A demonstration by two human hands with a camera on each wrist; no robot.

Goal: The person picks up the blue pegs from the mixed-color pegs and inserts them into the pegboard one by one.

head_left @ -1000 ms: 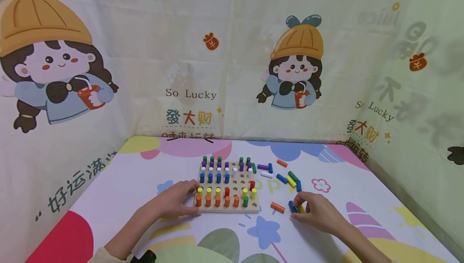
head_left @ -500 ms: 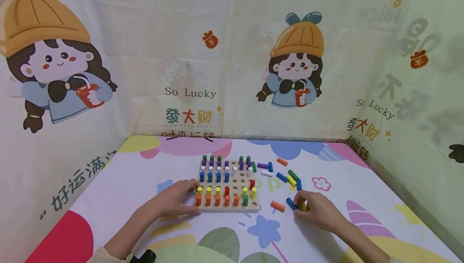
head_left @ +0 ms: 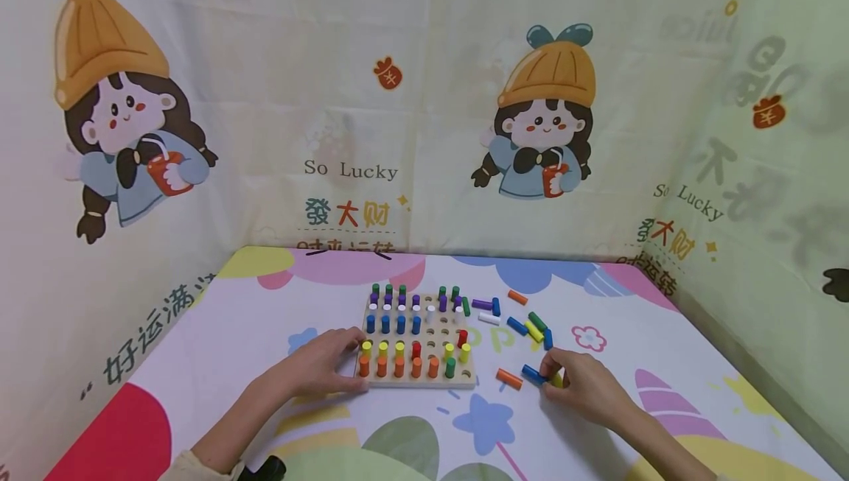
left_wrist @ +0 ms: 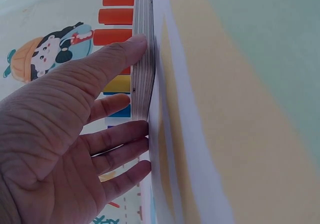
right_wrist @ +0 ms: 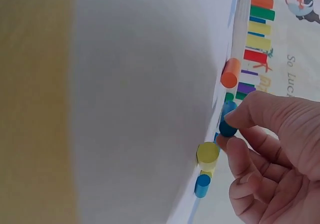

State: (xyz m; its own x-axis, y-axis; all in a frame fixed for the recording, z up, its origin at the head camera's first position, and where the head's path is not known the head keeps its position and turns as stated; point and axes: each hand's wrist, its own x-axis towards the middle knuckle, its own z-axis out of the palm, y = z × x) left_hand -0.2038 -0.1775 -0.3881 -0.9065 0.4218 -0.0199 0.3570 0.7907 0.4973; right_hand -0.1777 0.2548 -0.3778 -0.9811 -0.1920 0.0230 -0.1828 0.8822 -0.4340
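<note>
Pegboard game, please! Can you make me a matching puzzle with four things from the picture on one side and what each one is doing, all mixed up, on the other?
Things:
1. Left hand
2. Right hand
3. Pegboard
4. Loose white peg

What it is doing:
A. Pinching a blue peg
B. Lying on its side on the table
C. Touching the pegboard's left edge
D. Holding lots of upright pegs

Right pairs: 1-C, 2-A, 3-D, 4-B
</note>
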